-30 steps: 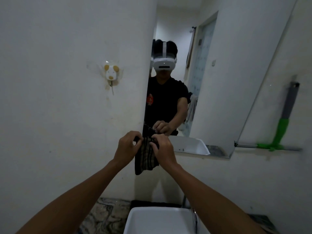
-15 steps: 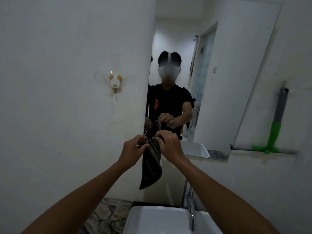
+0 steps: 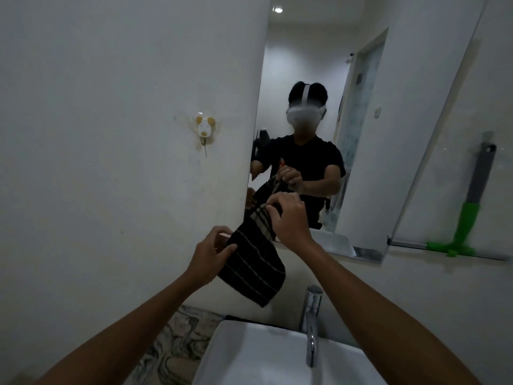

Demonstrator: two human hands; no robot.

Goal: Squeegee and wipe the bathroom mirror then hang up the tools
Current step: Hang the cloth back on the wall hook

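Note:
A dark striped cloth (image 3: 254,269) hangs stretched between my two hands in front of the mirror's lower left corner. My left hand (image 3: 212,252) pinches its lower left edge. My right hand (image 3: 288,218) grips its upper corner, held higher and nearer the glass. The tall mirror (image 3: 388,151) fills the wall ahead and shows a person in a black shirt holding the same cloth. A squeegee (image 3: 469,215) with a green and grey handle hangs blade-down on the wall right of the mirror.
A small animal-shaped wall hook (image 3: 205,130) is stuck to the white wall left of the mirror, with nothing on it. Below my arms are a white basin (image 3: 249,357) and a chrome tap (image 3: 312,323). A marbled counter (image 3: 172,345) lies left of the basin.
My hands have drawn apart: the left dropped down and left, the right stayed high, and the bunched cloth has spread out into a slanted sheet. The view tilted up a little.

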